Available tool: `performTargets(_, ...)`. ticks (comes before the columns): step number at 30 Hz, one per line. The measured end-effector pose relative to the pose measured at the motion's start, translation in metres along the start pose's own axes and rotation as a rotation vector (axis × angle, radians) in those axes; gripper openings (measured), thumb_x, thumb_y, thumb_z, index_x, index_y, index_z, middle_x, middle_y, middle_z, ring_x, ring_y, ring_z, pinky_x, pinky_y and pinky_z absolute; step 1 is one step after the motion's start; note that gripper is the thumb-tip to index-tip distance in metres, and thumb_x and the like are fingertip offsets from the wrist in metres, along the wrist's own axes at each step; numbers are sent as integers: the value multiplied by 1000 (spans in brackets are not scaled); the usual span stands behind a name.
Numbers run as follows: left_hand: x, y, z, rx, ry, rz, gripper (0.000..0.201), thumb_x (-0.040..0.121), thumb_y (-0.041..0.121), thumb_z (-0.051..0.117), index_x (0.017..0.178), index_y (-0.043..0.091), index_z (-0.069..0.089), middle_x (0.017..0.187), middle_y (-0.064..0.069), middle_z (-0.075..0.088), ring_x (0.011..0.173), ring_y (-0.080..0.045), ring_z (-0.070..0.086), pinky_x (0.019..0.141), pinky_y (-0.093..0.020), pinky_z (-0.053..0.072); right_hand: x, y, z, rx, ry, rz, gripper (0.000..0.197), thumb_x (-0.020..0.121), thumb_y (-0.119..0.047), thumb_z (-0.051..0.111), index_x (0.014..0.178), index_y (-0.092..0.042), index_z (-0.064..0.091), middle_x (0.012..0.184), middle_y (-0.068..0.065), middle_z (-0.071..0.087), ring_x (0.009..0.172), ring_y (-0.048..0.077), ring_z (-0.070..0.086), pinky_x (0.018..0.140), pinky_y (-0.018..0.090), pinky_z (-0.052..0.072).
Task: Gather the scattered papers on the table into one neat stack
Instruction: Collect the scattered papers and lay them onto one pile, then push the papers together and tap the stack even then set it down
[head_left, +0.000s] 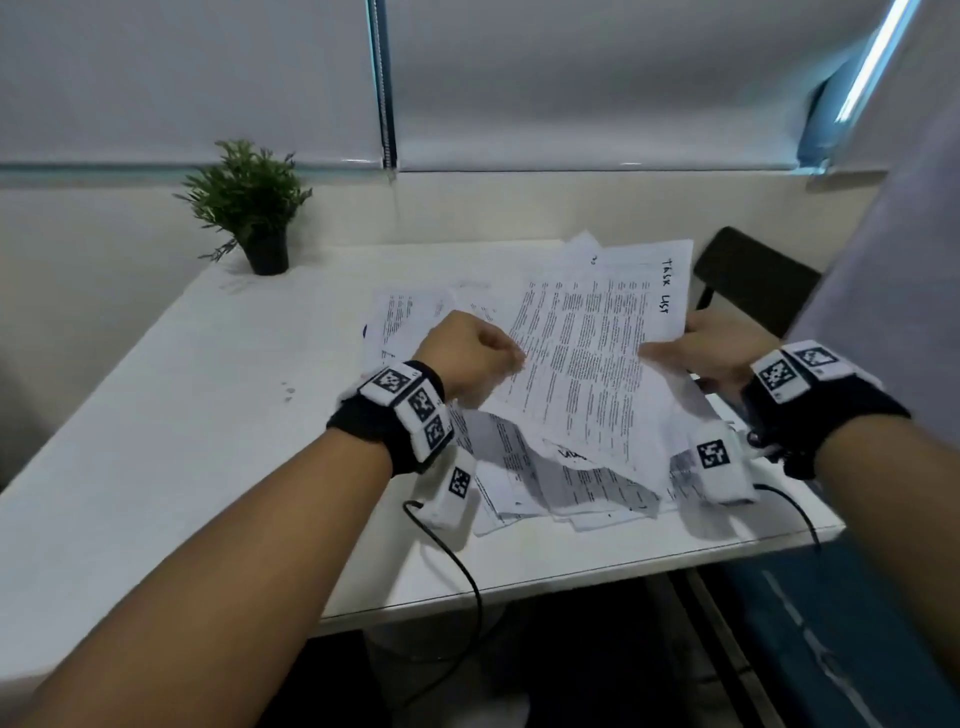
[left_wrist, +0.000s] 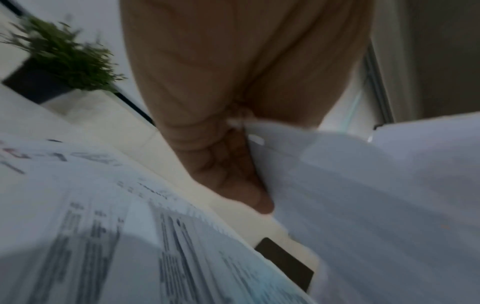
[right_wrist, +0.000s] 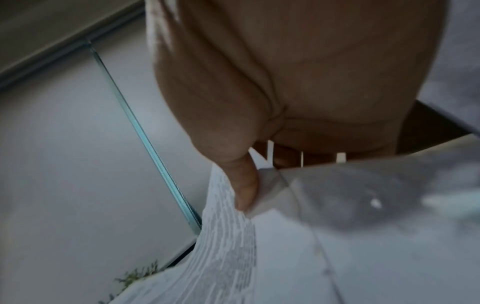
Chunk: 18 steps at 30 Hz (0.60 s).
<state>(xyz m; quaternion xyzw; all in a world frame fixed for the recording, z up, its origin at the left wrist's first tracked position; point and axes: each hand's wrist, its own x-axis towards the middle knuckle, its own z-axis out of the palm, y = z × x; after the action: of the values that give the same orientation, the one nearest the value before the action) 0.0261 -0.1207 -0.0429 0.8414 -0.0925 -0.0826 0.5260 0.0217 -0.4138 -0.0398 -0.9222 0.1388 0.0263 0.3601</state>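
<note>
A loose bundle of white printed paper sheets (head_left: 582, 358) is lifted at a tilt above the white table, its near edge sagging downward. The sheets carry dense columns of small black type, and one behind the top sheet shows the handwritten words "TASK LIST" along its right edge. Beneath and around the bundle, more white printed sheets (head_left: 550, 488) lie flat in an untidy, overlapping spread on the right half of the table, corners pointing different ways.

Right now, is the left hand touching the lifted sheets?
Touching. In the left wrist view the left hand pinches the lifted sheets at their edge; the head view shows it gripping their left side.
</note>
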Motion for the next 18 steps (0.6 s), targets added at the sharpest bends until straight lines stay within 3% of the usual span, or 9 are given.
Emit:
performTargets(2, 6, 0, 16, -12, 35, -48, 8, 85, 6, 77, 90, 12, 79, 91, -6, 79, 69, -15, 70, 63, -26, 59, 3, 9, -7, -54, 38, 9, 53, 82, -54, 77, 100, -4, 77, 86, 13, 78, 68, 27, 72, 60, 32, 58)
performTargets(5, 11, 0, 32, 8, -72, -89, 40, 76, -8, 79, 107, 17, 75, 134, -1, 64, 106, -19, 65, 95, -37, 53, 3, 16, -10, -39, 101, 71, 57, 84, -59, 73, 88, -3, 78, 86, 15, 78, 73, 28, 72, 67, 31, 57)
performTargets(6, 11, -1, 35, 15, -139, -93, 54, 74, -12, 79, 118, 18, 71, 143, 1, 57, 109, -18, 64, 98, -39, 53, 2, 16, -9, -60, 113, 94, 55, 86, -59, 71, 77, -5, 75, 76, 11, 74, 65, 24, 67, 58, 28, 51)
performTargets(8, 9, -1, 40, 36, -268, -73, 85, 70, -11, 82, 143, 22, 54, 155, 3, 44, 119, -21, 62, 103, -41, 51, 2, 19, -6, -97, 141, 127, 53, 90, -54, 68, 66, -7, 64, 62, 5, 61, 55, 15, 53, 43, 25, 38)
performTargets(10, 10, -4, 39, 136, -274, -41, 105, 65, 3, 90, 153, 28, 39, 159, 1, 38, 136, -25, 49, 110, -37, 43, 5, 19, 2, -128, 135, 138, 52, 93, -52, 66, 69, -6, 63, 65, 4, 60, 58, 14, 53, 46, 25, 39)
performTargets(12, 14, -10, 31, 245, -171, -28, 104, 67, 19, 91, 154, 33, 36, 158, 0, 39, 138, -25, 45, 105, -31, 41, 9, 19, 9, -263, 146, 151, 57, 94, -56, 62, 67, -7, 63, 64, 5, 60, 59, 16, 53, 53, 28, 38)
performTargets(14, 19, -19, 14, 324, -44, -32, 84, 76, 28, 85, 149, 30, 44, 154, -1, 45, 134, -22, 49, 97, -29, 41, 12, 18, 14, -448, 135, 152, 57, 95, -57, 60, 67, -7, 62, 65, 7, 61, 59, 18, 54, 53, 29, 36)
performTargets(16, 28, -30, -12, 393, 55, -82, 59, 82, 32, 78, 137, 26, 57, 148, -2, 51, 124, -19, 55, 90, -27, 41, 15, 12, 15, -548, 136, 109, 52, 95, -55, 62, 91, -3, 70, 90, 12, 71, 79, 26, 63, 64, 29, 41)
performTargets(18, 39, -40, -39, 468, 122, -153, 46, 86, 36, 73, 130, 22, 64, 144, -4, 54, 122, -21, 56, 88, -26, 39, 13, -2, 15, -493, 156, 37, 52, 92, -53, 67, 115, -7, 66, 115, 12, 69, 103, 30, 63, 77, 30, 42)
